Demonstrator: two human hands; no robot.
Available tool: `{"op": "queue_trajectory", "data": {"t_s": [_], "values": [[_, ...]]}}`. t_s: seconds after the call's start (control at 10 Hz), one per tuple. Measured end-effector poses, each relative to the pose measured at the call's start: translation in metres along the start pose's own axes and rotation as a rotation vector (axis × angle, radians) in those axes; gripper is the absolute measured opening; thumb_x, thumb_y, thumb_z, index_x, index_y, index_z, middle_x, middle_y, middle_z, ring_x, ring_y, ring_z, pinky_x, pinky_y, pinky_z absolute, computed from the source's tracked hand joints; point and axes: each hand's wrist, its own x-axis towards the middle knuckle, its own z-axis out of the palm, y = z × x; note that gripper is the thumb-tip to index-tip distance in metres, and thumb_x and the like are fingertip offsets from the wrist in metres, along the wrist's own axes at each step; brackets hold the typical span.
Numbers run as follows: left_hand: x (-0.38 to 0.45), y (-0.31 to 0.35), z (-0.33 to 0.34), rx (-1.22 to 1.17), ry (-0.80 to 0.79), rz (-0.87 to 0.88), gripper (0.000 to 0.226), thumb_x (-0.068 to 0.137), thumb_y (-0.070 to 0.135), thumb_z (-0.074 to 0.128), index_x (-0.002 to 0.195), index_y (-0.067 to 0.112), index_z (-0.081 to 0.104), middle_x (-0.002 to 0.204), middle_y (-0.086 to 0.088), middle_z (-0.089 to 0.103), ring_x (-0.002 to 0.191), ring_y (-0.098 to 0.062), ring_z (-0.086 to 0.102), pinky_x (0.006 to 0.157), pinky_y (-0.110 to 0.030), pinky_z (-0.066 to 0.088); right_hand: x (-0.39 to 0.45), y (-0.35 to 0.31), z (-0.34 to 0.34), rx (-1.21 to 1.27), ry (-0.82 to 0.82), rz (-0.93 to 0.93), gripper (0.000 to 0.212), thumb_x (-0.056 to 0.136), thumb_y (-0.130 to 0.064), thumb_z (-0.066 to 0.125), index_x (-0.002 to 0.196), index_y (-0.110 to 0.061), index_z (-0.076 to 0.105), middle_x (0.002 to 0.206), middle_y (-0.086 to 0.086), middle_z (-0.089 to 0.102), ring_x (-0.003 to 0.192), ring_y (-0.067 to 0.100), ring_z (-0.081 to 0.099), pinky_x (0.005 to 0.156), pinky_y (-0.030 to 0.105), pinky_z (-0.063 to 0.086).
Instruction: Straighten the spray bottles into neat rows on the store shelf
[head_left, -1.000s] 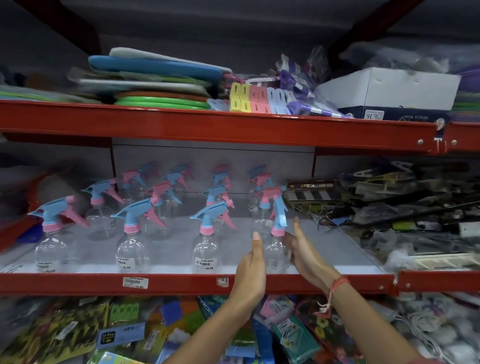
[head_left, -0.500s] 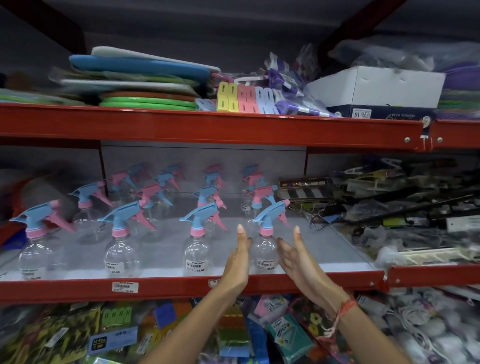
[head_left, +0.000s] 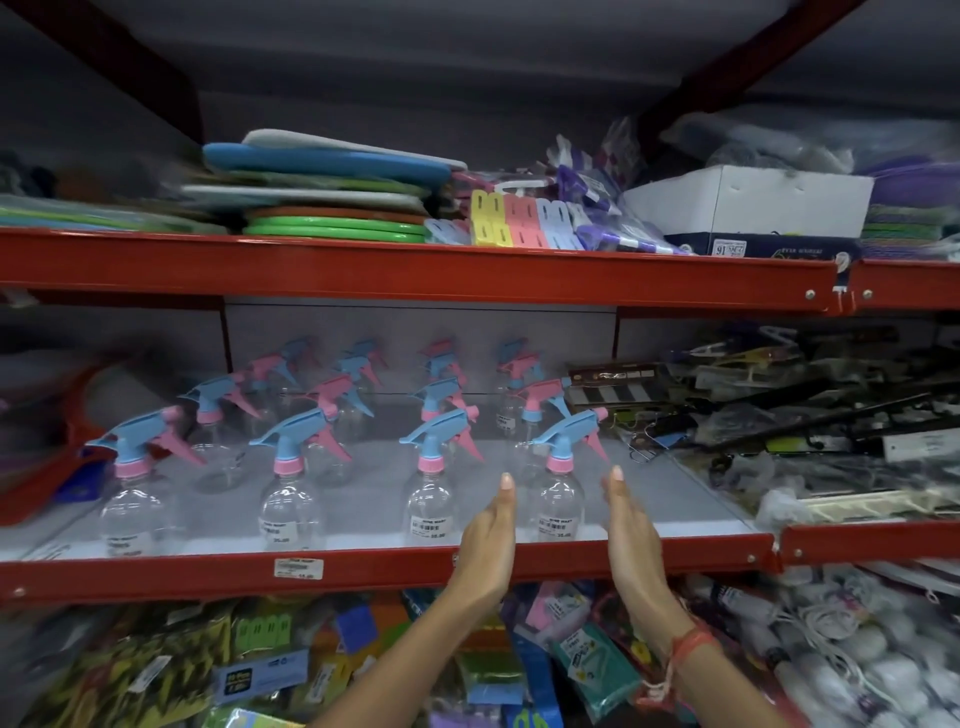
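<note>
head: flat hands (head_left: 558, 540) flanking bottle (head_left: 560, 506)

Spray bottles (head_left: 560, 499): clear, blue-pink triggers; shelf (head_left: 363, 574) red-edged, grey deck.

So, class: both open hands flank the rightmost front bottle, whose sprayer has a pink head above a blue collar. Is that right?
Not quite. The head view shows the rightmost front bottle with a blue sprayer head above a pink collar. The rest holds: the left hand and right hand flank it, open.
</note>
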Motion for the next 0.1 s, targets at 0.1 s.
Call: {"op": "queue_trajectory", "data": {"t_s": [0.1], "values": [[-0.0170, 0.0072, -0.0284, 0.073, 0.142, 0.185, 0.051, 0.088, 0.060, 0.025, 0.121, 0.036, 0.054, 0.098, 0.007, 0.060, 0.089, -0.004, 0.056, 0.085, -0.025, 0.049, -0.0231, -0.0270, 0.0140, -0.036, 0.083, -0.280, 0.048, 0.095, -0.053, 0.029, 0.129, -0.027, 0.051, 0.132, -0.003, 0.054, 0.118, 0.010, 0.049, 0.095, 0.027, 0.036]]}}
